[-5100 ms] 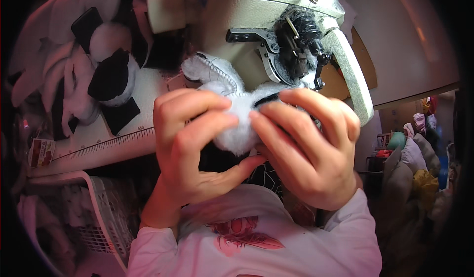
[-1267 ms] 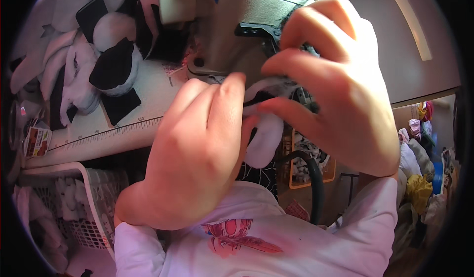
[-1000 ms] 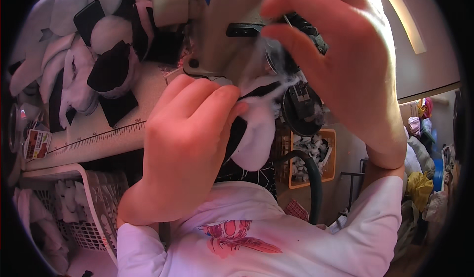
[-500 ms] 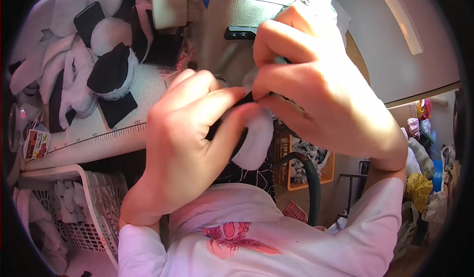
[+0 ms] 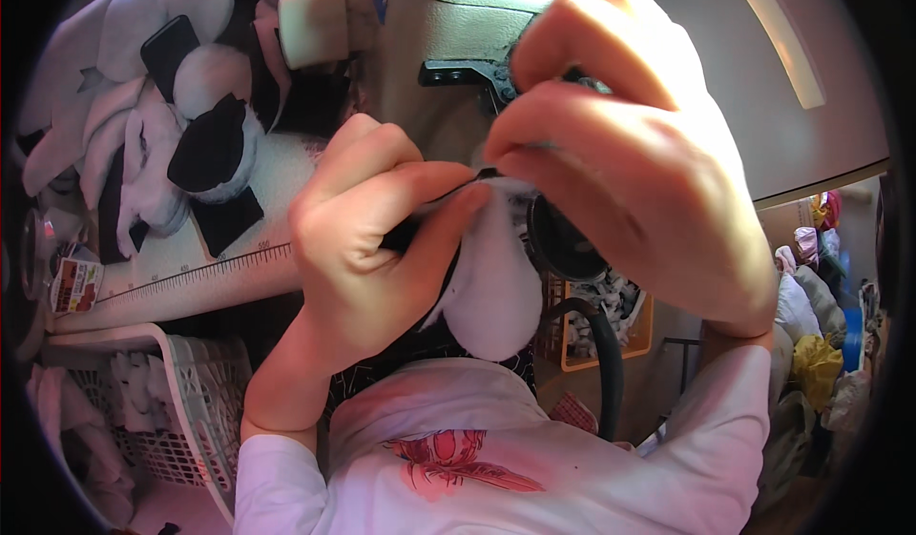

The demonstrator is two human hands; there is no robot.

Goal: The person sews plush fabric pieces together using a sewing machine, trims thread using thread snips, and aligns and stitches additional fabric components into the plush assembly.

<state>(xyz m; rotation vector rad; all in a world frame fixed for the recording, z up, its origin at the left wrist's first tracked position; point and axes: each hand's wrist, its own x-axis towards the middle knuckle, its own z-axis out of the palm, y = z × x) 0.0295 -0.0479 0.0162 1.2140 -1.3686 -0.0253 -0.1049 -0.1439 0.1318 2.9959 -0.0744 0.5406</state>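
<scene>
In front of the sewing machine [image 5: 468, 20], my left hand [image 5: 353, 220] pinches the edge of a white and black fabric piece [image 5: 494, 292] between thumb and index finger. The piece's white rounded part hangs down toward my lap. My right hand [image 5: 630, 154] is closed just right of that pinch, its fingertips close to the fabric's top edge. What those fingers hold, if anything, is hidden. A black metal attachment [image 5: 453, 72] on the machine shows behind my right fingers.
White fluffy and black fabric pieces [image 5: 215, 149] pile at the table's left, beyond a ruler scale [image 5: 229, 263]. A white plastic basket [image 5: 191, 382] with fabric stands below. An orange crate [image 5: 611, 354], a dark curved tube [image 5: 606, 363] and bagged bundles [image 5: 816, 354] are on the right.
My right hand has lifted slightly away from my left fingers, uncovering the attachment. More of the white fabric now shows, hanging lower. My left hand keeps its pinch.
</scene>
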